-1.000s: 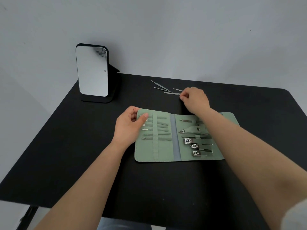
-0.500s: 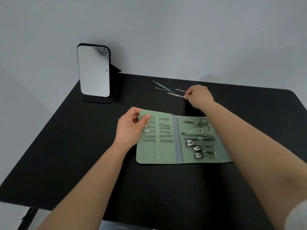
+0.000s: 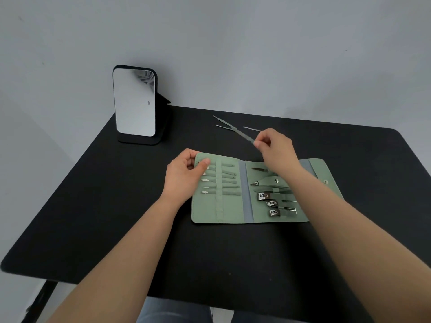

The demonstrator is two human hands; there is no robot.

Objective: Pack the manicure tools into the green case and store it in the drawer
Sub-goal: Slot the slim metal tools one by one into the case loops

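The green case (image 3: 231,212) lies open and flat on the black table (image 3: 98,206). Its left panel holds several green-handled tools under a strap; its right panel holds nail clippers (image 3: 270,203) and nippers. My left hand (image 3: 186,173) pinches the case's top left corner, thumb on the panel. My right hand (image 3: 275,148) hovers above the case's upper edge, fingers shut on the end of a thin green-grey tool (image 3: 243,134) lifted off the table. Behind it lie three loose thin tools: one (image 3: 221,120), another (image 3: 225,127) and a third (image 3: 251,129).
A standing mirror (image 3: 134,102) on a black base stands at the table's back left, against a grey wall. The table's front edge runs close to my lap.
My right hand has picked one thin tool from the loose group and raised it, drawing it toward the case. My left hand stays on the case's corner.
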